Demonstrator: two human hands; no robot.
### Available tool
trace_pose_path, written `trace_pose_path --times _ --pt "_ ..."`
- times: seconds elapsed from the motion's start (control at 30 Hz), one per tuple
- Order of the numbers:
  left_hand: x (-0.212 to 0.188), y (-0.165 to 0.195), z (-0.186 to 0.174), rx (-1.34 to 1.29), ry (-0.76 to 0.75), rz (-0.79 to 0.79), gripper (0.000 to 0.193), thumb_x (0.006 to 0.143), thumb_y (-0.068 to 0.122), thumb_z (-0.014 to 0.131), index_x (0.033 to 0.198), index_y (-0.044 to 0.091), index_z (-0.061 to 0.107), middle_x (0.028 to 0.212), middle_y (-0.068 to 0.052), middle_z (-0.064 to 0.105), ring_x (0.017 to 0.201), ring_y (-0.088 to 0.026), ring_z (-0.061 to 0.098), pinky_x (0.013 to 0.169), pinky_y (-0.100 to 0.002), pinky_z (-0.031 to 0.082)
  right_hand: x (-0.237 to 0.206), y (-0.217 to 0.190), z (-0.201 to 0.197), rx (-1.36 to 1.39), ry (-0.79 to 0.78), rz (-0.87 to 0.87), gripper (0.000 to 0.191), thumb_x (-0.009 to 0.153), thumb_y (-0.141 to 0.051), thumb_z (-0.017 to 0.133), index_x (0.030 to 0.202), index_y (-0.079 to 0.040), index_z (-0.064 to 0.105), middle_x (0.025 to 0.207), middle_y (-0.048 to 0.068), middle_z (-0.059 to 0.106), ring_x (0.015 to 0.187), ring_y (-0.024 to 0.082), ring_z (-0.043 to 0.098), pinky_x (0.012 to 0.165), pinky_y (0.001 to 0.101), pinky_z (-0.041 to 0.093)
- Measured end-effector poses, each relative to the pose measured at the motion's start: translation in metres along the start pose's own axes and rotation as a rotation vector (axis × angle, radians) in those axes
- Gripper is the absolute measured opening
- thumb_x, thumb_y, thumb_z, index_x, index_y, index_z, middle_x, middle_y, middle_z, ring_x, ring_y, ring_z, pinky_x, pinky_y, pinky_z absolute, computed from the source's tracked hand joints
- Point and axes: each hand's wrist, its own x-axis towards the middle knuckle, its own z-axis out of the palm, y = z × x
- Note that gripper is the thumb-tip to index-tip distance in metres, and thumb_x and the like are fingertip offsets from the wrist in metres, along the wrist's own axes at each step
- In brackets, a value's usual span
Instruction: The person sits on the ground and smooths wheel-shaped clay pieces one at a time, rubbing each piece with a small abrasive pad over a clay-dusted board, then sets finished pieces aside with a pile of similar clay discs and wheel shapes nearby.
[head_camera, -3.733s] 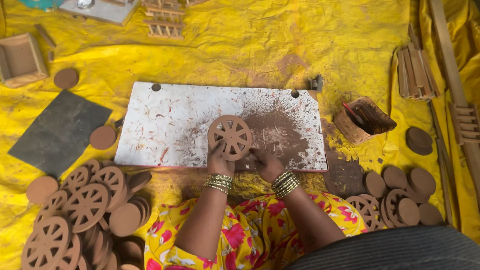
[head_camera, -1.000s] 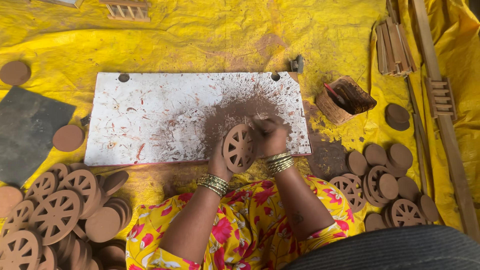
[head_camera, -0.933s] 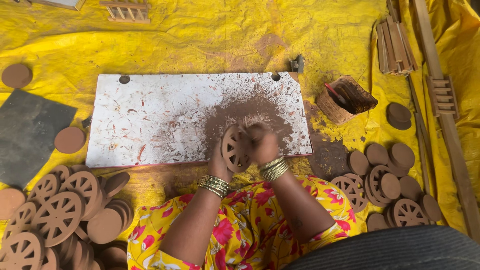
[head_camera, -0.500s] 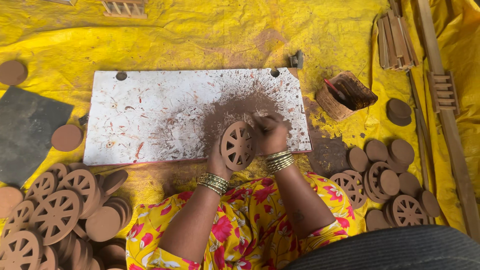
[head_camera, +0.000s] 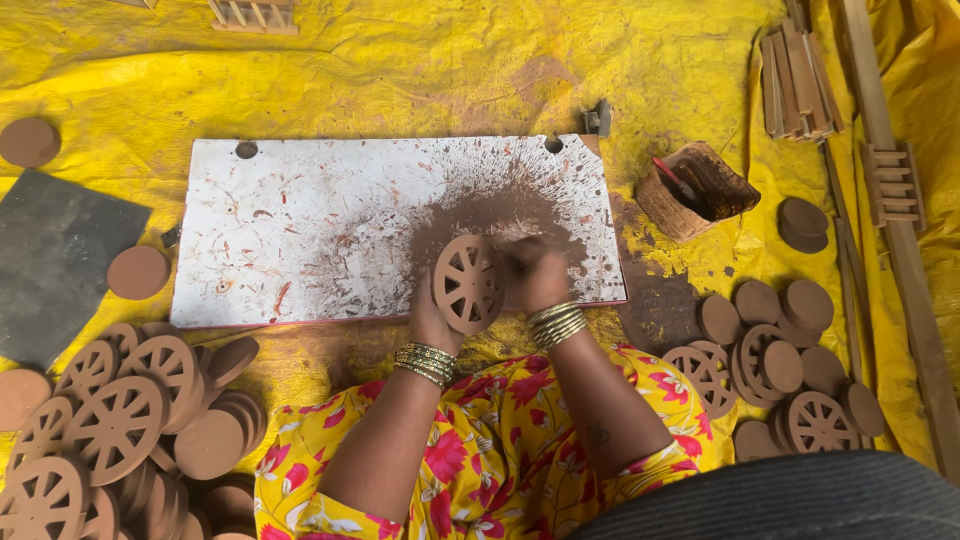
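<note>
Clay wheel (head_camera: 467, 283) upright between left hand (head_camera: 430, 318) and right hand (head_camera: 537, 275).

Left hand (head_camera: 432, 318) gripping; right hand (head_camera: 535, 275) curled, fingers down

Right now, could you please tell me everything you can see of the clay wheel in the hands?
The wheel is a brown clay disc with a small hub, eight spokes and cut-out gaps. It is tilted up over the dusty white board. The left hand holds its lower left edge, and the right hand touches its right rim.
</note>
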Motion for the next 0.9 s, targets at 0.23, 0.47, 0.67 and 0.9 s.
trace_pose_path --times 0.23,0.47,0.67,0.9 --pt "0.008 0.018 -0.017 -0.116 0.071 0.024 0.061 0.103 0.058 0.046 0.133 0.007 0.059 0.124 -0.018 0.066 0.111 -0.033 0.063 0.093 -0.045 0.056 -0.023 -0.018 0.028 0.761 -0.557 0.104 0.019 0.084 0.001 0.074 0.101 -0.009 0.078 0.096 0.010 0.079 0.086 0.022 0.075 0.080 0.0350 0.063" --pt "-0.004 0.015 -0.006 -0.075 -0.221 0.090 0.072 0.092 0.060 0.056 0.145 0.012 0.048 0.141 -0.012 0.058 0.129 -0.031 0.057 0.105 -0.051 0.053 0.005 0.004 0.004 -0.003 0.051 0.006 0.013 0.085 -0.007 0.080 0.098 -0.010 0.082 0.092 0.012 0.076 0.076 0.024 0.073 0.070 0.0384 0.061" --pt "0.008 0.023 -0.032 -0.091 -0.186 0.145 0.075 0.091 0.054 0.071 0.146 0.007 0.051 0.137 -0.017 0.060 0.124 -0.036 0.057 0.087 -0.048 0.052 -0.025 -0.015 0.031 0.450 -0.640 0.046 0.009 0.088 -0.012 0.084 0.096 -0.009 0.081 0.085 0.011 0.077 0.073 0.020 0.069 0.069 0.0382 0.060" --pt "-0.002 0.033 -0.017 -0.169 -0.171 0.189 0.072 0.085 0.049 0.068 0.144 0.012 0.049 0.137 -0.010 0.059 0.127 -0.033 0.055 0.098 -0.055 0.048 -0.008 0.015 0.029 0.171 -0.217 0.136 0.017 0.080 -0.008 0.080 0.096 -0.011 0.081 0.089 0.006 0.078 0.077 0.013 0.074 0.069 0.0320 0.062"
